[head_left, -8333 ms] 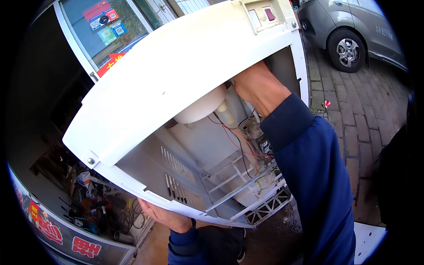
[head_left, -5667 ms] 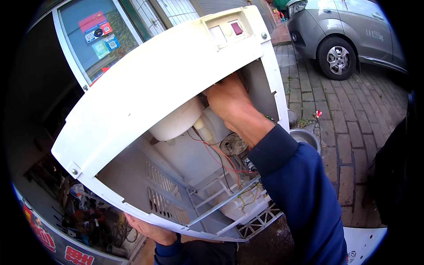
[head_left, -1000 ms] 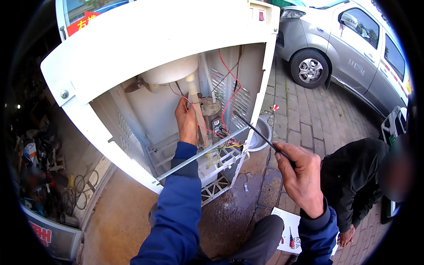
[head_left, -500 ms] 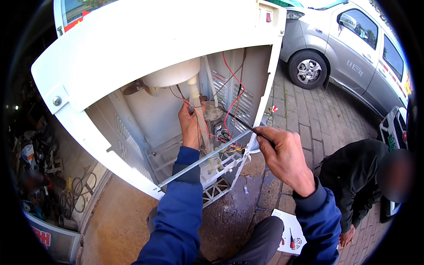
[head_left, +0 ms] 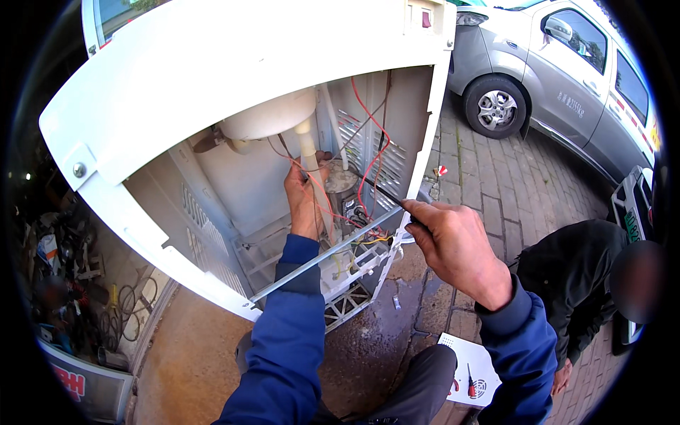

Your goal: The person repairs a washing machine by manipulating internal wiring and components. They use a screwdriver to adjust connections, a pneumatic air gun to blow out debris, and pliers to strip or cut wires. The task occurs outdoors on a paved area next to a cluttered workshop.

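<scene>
A white appliance cabinet (head_left: 177, 78) stands before me with its side open. Inside, my left hand (head_left: 304, 195) is closed around the pale plastic pipe (head_left: 306, 145), which runs down from a white rounded tank (head_left: 273, 117). Beside that pipe stands a metal canister (head_left: 343, 183) with a crusty, dull top. My right hand (head_left: 457, 244), at the cabinet's right edge, grips a thin dark rod-shaped tool (head_left: 386, 194). The tool points inward, its tip by the canister's top; its exact kind cannot be made out. Red wires (head_left: 382, 145) and brown ones hang around the canister.
A metal crossbar (head_left: 333, 249) spans the opening beneath my wrists. On the ground, a white panel (head_left: 471, 361) bears a red-handled screwdriver (head_left: 472, 382). A person in black (head_left: 577, 276) crouches at right. A silver van (head_left: 545, 85) stands behind; clutter (head_left: 71, 283) lies left.
The cabinet sits slightly farther left and higher in view. My right hand with the tool has shifted a little down relative to the cabinet. My left hand keeps its grip on the pipe.
</scene>
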### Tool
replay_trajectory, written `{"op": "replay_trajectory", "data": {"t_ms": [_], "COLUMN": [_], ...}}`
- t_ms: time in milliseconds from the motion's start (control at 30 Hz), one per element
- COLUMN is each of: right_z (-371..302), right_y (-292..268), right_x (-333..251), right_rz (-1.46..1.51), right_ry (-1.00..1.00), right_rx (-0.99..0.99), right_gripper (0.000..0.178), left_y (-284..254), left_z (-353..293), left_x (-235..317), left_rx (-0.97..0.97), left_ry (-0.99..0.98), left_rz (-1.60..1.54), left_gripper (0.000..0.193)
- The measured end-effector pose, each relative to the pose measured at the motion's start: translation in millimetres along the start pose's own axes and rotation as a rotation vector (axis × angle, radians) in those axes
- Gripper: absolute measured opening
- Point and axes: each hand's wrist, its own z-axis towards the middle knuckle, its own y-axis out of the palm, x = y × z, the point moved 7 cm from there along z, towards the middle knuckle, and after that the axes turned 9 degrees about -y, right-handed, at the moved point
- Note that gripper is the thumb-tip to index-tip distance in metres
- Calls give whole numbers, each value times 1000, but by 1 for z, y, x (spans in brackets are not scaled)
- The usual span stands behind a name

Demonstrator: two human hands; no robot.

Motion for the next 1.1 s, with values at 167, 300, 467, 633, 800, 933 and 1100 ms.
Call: {"op": "replay_trajectory", "data": {"t_ms": [167,300,467,633,800,933,1100], "right_z": [3,-6,-15,-21,-18,-3,2], "right_y": [5,15,26,37,24,0,-6], "right_x": [6,29,45,54,48,29,28], "right_rz": [97,382,534,903,767,386,393], "right_ry": [-39,90,85,392,341,152,126], "right_rx": [26,57,138,71,80,38,1], "right_gripper": [28,29,31,31,29,28,28], "left_y": [-1,-1,-1,-4,0,-1,-2], "left_z": [-2,-1,1,-1,-3,0,-3], "left_x": [4,3,-1,2,6,3,3], "left_rx": [38,16,28,62,64,58,35], "left_ry": [-9,19,5,-20,-30,-10,12], "left_rz": [20,89,125,86,112,147,117], "left_gripper": [26,23,21,20,20,20,19]}}
